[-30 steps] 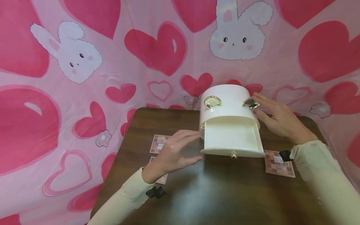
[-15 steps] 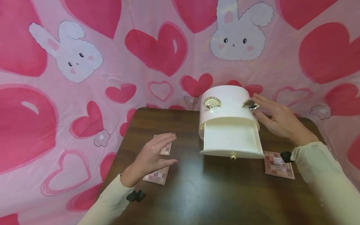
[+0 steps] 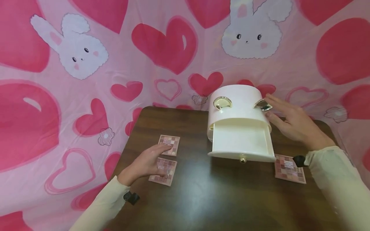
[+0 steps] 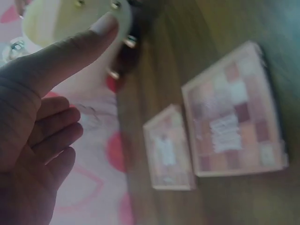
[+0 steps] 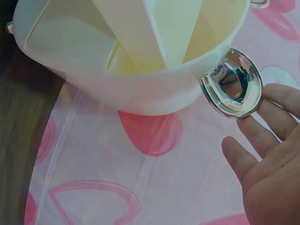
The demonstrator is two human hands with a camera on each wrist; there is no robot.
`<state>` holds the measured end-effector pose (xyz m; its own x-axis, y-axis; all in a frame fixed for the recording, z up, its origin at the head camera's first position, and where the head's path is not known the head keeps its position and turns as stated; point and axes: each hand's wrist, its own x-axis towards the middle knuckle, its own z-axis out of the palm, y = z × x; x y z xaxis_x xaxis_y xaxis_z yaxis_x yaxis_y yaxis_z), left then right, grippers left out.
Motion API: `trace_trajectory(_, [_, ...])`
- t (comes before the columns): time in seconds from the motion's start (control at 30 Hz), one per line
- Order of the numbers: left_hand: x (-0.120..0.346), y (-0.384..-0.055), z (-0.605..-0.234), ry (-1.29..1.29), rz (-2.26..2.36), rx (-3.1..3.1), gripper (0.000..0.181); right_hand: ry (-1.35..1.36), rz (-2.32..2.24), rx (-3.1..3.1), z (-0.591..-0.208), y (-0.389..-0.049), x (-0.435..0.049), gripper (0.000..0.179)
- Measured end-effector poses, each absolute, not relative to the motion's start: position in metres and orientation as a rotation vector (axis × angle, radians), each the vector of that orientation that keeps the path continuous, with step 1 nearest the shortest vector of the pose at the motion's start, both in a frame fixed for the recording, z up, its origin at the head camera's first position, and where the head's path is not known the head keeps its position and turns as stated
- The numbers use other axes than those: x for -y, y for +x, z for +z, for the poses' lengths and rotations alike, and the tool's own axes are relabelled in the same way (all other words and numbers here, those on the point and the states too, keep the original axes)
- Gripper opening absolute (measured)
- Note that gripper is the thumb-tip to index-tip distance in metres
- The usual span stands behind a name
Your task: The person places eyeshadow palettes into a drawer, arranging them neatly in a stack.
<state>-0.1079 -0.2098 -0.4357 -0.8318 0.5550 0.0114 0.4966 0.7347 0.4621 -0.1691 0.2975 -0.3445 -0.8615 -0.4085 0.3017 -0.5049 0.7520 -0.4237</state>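
A white cosmetics organizer [image 3: 237,96] with shiny gold ear-like pieces stands on the table, its drawer [image 3: 241,138] pulled out and bare inside. Fingertips of my right hand [image 3: 299,123] rest at the edge of the right gold ear [image 5: 234,86], fingers loosely extended. Over on the left, my left hand [image 3: 141,164] hovers by two eyeshadow palettes, holding nothing. Its fingers overlap the farther palette [image 3: 174,140] in the head view, and its thumb overlaps the nearer palette [image 3: 166,179]. The left wrist view shows a gap between this hand and both palettes.
A third eyeshadow palette [image 3: 289,175] lies to the right of the drawer, near the right sleeve. The dark wooden table [image 3: 199,199] has rounded back corners. Pink fabric [image 3: 121,64] with hearts and bunnies hangs close behind it.
My left hand has moved left from beside the drawer to above the two palettes. The right hand stays at the gold ear, and the drawer remains pulled out.
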Motion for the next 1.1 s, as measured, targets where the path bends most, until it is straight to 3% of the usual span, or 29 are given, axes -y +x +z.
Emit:
trace_trajectory(0.27, [0.223, -0.113, -0.463, 0.717, 0.651, -2.717, 0.098, 0.724, 0.756, 2.743, -0.344, -0.169, -0.3, 0.06])
trace_trajectory(0.53, [0.231, -0.115, -0.487, 0.652, 0.622, -2.644, 0.113, 0.715, 0.742, 2.732, -0.345, -0.168, -0.301, 0.06])
trace_trajectory(1.1, [0.249, -0.113, -0.519, 0.616, 0.533, -2.64, 0.103, 0.716, 0.745, 2.75, -0.348, -0.169, -0.297, 0.061])
